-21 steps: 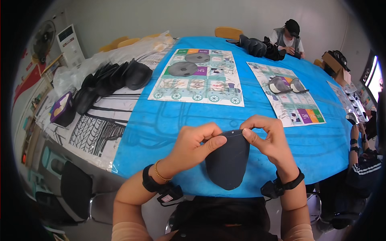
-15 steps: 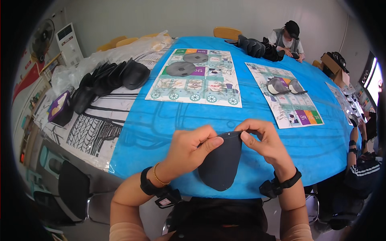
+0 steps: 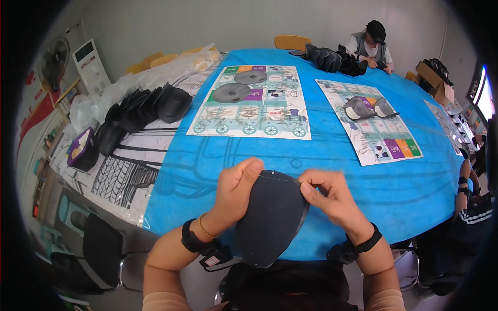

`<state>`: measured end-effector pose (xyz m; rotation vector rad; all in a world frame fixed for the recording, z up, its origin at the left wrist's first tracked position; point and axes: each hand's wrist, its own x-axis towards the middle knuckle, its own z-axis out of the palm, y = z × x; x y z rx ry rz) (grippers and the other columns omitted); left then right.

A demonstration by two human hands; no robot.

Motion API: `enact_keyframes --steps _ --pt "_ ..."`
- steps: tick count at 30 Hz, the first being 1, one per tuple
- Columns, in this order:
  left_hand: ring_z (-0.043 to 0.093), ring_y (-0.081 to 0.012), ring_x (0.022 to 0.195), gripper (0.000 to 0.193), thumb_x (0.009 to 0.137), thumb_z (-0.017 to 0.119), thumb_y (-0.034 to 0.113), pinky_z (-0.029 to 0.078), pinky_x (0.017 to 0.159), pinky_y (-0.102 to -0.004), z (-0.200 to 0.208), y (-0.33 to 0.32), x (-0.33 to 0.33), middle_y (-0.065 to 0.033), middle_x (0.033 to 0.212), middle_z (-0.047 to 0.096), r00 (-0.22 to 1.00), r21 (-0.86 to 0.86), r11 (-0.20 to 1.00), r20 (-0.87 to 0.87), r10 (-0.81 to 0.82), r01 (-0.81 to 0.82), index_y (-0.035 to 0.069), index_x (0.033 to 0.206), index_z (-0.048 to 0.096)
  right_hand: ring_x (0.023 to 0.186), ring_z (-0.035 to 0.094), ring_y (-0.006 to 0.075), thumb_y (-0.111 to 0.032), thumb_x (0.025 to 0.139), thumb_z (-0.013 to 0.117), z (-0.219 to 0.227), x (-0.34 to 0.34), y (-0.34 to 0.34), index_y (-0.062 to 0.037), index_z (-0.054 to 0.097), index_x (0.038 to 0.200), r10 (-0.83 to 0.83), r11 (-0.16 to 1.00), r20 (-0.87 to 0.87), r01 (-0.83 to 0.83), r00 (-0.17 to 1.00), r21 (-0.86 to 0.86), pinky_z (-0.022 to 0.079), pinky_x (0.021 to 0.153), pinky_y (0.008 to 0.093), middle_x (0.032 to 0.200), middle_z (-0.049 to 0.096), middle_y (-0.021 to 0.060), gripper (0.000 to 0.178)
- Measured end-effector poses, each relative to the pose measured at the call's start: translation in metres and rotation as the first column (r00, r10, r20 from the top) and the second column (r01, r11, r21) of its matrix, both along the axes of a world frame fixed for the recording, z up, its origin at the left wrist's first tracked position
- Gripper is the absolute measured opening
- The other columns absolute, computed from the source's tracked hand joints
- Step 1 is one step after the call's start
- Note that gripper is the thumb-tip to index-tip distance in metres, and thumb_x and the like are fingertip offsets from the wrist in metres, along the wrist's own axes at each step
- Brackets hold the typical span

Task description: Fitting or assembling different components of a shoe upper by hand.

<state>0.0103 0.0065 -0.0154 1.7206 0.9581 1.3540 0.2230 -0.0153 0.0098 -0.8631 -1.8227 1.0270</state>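
A dark flat cap (image 3: 270, 217) hangs above the near edge of the blue-covered table, its broad surface turned up. A stitched line and a small light dot show along its far edge. My left hand (image 3: 236, 192) is closed on the cap's upper left edge, the thumb up and the other fingers partly hidden behind it. At the upper right edge my right hand (image 3: 327, 194) pinches the cap between thumb and fingers. Both wrists wear black straps with small boxes.
Two printed sheets (image 3: 212, 127) (image 3: 358, 150) carry grey caps. Dark caps (image 3: 150, 106) lie stacked at the left, by a purple-rimmed container (image 3: 85, 155) and plastic film. More caps (image 3: 327, 59) lie before a person (image 3: 371, 49) at the far right. Another person's arm (image 3: 463, 179) shows right.
The cap has tilted and swung left and nearer, showing more of its broad surface. My left hand has shifted left and turned thumb-up; the right hand has slid down the cap's edge.
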Motion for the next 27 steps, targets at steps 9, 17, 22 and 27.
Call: enact_keyframes --steps 9,17,22,27 --pt "0.058 -0.0063 0.065 0.035 0.1 0.045 0.036 0.048 0.059 -0.0192 0.002 0.012 -0.006 -0.0021 0.077 0.063 0.862 -0.223 0.974 0.502 0.072 0.048 0.007 0.088 0.057 0.088 0.059 0.006 -0.023 0.094 0.059 -0.021 -0.002 0.005 0.0054 0.059 0.116 0.244 0.781 -0.412 -0.429 0.878 -0.454 0.044 0.085 0.022 0.099 0.067 0.0046 0.036" --pt "0.06 -0.0096 0.069 0.054 0.102 0.031 0.047 0.049 0.061 -0.0225 -0.01 0.029 0.001 -0.0049 0.079 0.064 0.826 -0.334 0.929 0.561 0.058 0.161 0.003 0.086 0.057 0.082 0.057 0.0048 -0.025 0.093 0.06 -0.034 -0.001 0.013 0.0021 0.061 0.112 0.039 0.788 -0.501 -0.335 0.864 -0.517 0.044 0.075 0.0188 0.094 0.066 0.0024 0.033" --pt "0.061 -0.0096 0.068 0.054 0.101 0.034 0.047 0.049 0.06 -0.0221 0.008 0.029 -0.004 -0.0059 0.079 0.064 0.936 -0.348 0.937 0.338 0.1 0.025 0.003 0.081 0.059 0.096 0.065 0.0147 -0.027 0.094 0.059 -0.035 -0.011 0.011 0.0029 0.058 0.115 0.144 0.664 -0.625 -0.543 0.767 -0.514 0.052 0.083 0.0259 0.106 0.067 0.01 0.036" --pt "0.06 -0.0086 0.066 0.051 0.101 0.037 0.044 0.047 0.057 -0.0204 0.014 0.03 -0.007 -0.0057 0.078 0.064 0.895 -0.259 0.964 0.415 0.164 -0.056 0.004 0.078 0.059 0.095 0.066 0.0189 -0.029 0.096 0.056 -0.046 -0.019 0.011 0.0048 0.055 0.117 0.222 0.56 -0.686 -0.667 0.693 -0.492 0.053 0.083 0.0318 0.108 0.065 0.0129 0.04"
